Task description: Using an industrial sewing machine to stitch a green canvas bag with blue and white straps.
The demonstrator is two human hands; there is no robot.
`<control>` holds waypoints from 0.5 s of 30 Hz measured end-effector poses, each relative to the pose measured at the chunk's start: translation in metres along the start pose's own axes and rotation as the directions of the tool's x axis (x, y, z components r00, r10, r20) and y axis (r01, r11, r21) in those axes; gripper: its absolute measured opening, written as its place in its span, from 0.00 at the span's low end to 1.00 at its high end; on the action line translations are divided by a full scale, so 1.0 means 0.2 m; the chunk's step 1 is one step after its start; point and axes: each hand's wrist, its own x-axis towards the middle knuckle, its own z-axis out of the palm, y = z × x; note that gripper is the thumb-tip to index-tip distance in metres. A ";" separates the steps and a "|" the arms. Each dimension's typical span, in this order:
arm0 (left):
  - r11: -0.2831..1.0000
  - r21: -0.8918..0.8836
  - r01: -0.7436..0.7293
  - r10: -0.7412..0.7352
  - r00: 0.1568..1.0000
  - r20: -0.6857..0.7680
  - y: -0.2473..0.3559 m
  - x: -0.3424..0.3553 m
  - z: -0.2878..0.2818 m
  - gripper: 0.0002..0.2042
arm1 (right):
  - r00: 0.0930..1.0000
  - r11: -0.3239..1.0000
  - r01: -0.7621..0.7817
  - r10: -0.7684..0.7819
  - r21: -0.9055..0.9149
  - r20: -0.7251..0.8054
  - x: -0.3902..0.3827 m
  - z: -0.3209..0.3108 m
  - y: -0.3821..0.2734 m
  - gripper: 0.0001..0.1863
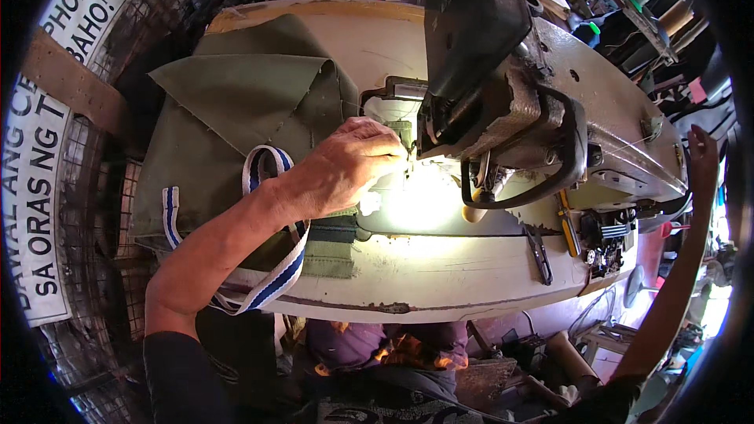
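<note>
My left hand [342, 165] reaches across the table to the needle area of a sewing machine [510, 122]. Its fingers are pinched together beside the lit needle; what they hold, if anything, is too small to make out. A small piece of green cloth [400, 129] lies just beyond the fingertips. Under and left of this hand spreads a large, folded olive-green cloth [243, 98]. A white strap with a blue stripe [287, 276] loops around beneath my forearm. At the far right, my raised right hand [701, 149] is near the machine's wheel end, its fingers too small and dark to read.
Black snips [539, 255] and a yellow-handled tool [567, 224] lie right of the needle, beside a cluster of small metal parts [613, 243]. The worn white table edge [440, 275] runs along the front. Wire mesh [90, 180] with white signs [43, 204] stands at left.
</note>
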 end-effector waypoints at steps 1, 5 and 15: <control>1.000 -0.020 0.010 -0.010 1.000 -0.001 0.00 0.00 0.00 0.13 | 1.000 1.000 0.016 -0.016 0.023 0.014 0.08 0.07 0.04 0.22; 0.999 0.037 0.000 -0.001 1.000 0.018 -0.01 0.01 -0.01 0.12 | 0.985 0.979 0.063 -0.093 0.192 0.148 0.26 0.27 0.22 0.23; 0.999 -0.026 0.023 -0.020 0.996 0.088 -0.07 0.01 -0.01 0.15 | 0.996 0.901 0.080 -0.058 0.426 -0.065 -0.25 0.25 0.43 0.27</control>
